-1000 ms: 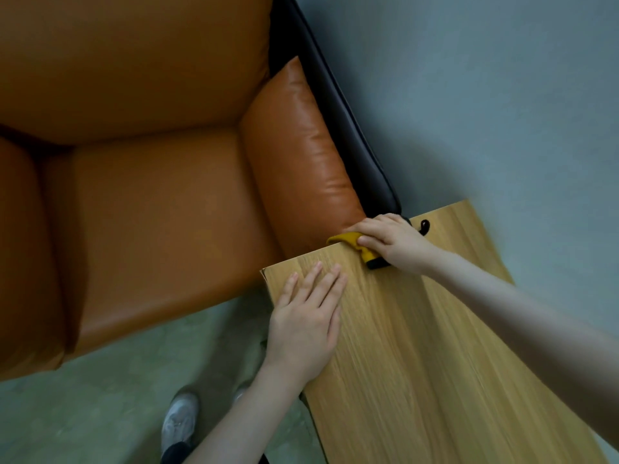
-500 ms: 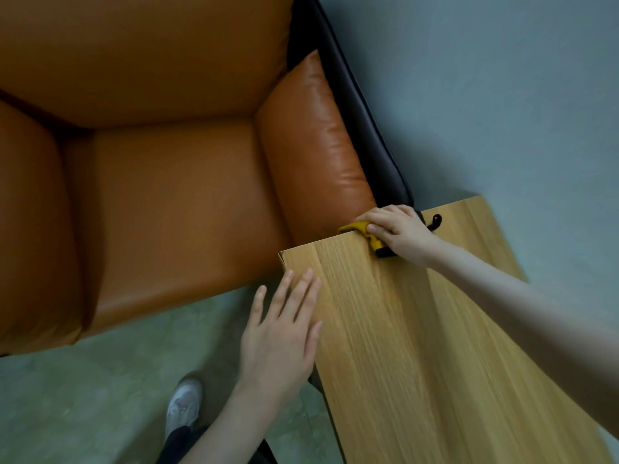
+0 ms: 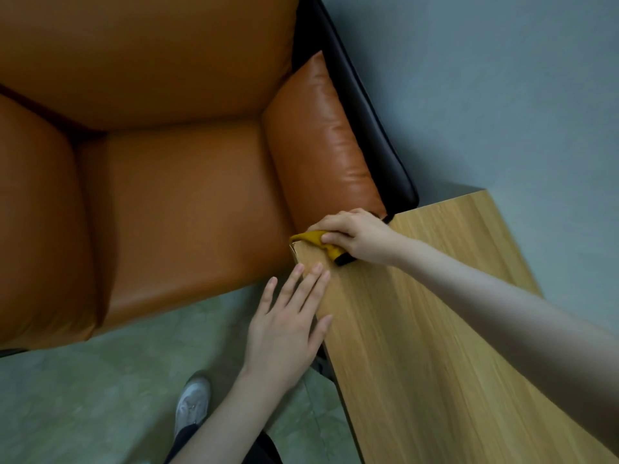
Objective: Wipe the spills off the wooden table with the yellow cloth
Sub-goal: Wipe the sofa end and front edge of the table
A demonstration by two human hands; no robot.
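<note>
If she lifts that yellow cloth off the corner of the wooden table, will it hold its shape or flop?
Probably flop: the yellow cloth is bunched into soft folds under the right hand, so it looks limp. It likely weighs little, since it crumples small in that grip. Pushed across the wooden table, it should slide and bunch up, not roll.

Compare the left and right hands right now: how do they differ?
The right hand curls round the yellow cloth at the wooden table's far corner; the left hand holds nothing. The right's fingers are bent, the left's straight and spread, lying over the table's near edge. Both are bare.
</note>
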